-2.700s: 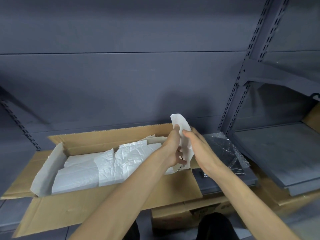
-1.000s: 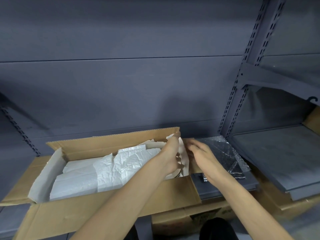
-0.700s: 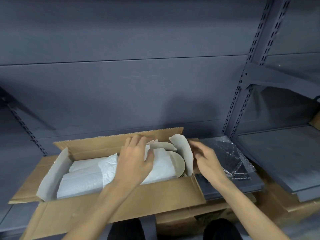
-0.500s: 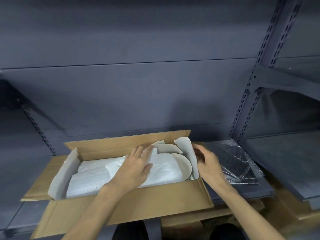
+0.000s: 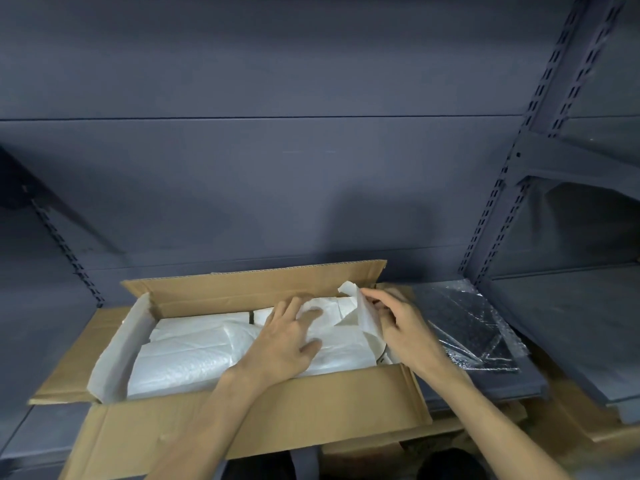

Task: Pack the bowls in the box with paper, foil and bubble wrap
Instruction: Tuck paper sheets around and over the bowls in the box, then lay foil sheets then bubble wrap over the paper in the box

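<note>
Left hand (image 5: 284, 341) now presses crinkled white paper (image 5: 194, 358) flat in cardboard box (image 5: 277, 420).

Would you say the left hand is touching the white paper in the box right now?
Touching. The head view shows the left hand lying flat, fingers spread, directly on the white paper inside the cardboard box, with no gap visible beneath the palm.

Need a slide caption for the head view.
Left hand presses white paper in the box; right hand pinches its edge.
</note>
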